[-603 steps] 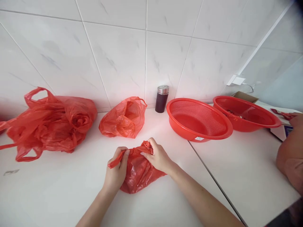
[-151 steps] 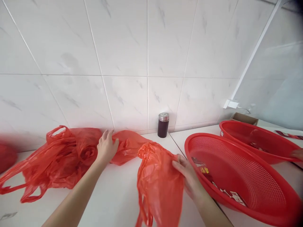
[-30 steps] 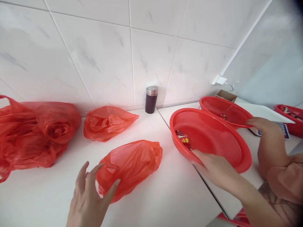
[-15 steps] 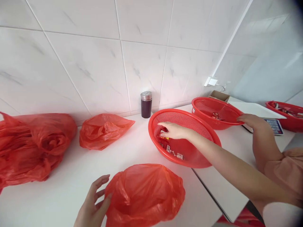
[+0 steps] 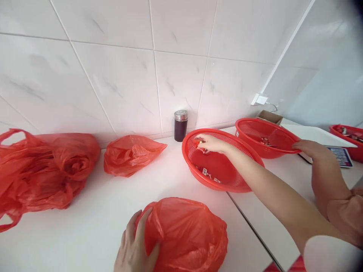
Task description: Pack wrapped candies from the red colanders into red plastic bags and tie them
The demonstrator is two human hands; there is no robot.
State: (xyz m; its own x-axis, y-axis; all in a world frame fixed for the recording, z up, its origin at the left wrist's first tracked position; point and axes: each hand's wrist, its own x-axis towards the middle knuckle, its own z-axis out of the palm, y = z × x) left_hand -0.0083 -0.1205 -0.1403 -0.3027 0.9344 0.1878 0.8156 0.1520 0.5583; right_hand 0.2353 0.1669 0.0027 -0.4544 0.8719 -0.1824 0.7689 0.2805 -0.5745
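Note:
My left hand (image 5: 134, 241) rests against the left rim of an opened red plastic bag (image 5: 190, 230), thumb spread away from the fingers. My right hand (image 5: 208, 144) reaches into a red perforated plastic basket (image 5: 195, 177), its fingers closed on small red-and-yellow wrapped packets (image 5: 199, 143), lifted near the basket's far left wall. A few more small wrapped packets (image 5: 208, 173) lie on the basket's bottom; their exact kind cannot be made out.
Another person's hand (image 5: 304, 146) holds the rim of a second red basket (image 5: 255, 147). Behind it are a scale (image 5: 342, 156) and a cardboard box (image 5: 269, 117). A dark tumbler (image 5: 180, 128) stands by the wall. Red bags (image 5: 51, 170) and a smaller bag (image 5: 132, 155) lie left.
My left hand has moved right onto the bag's edge. My right hand has risen with packets from the basket's bottom. The view has shifted slightly.

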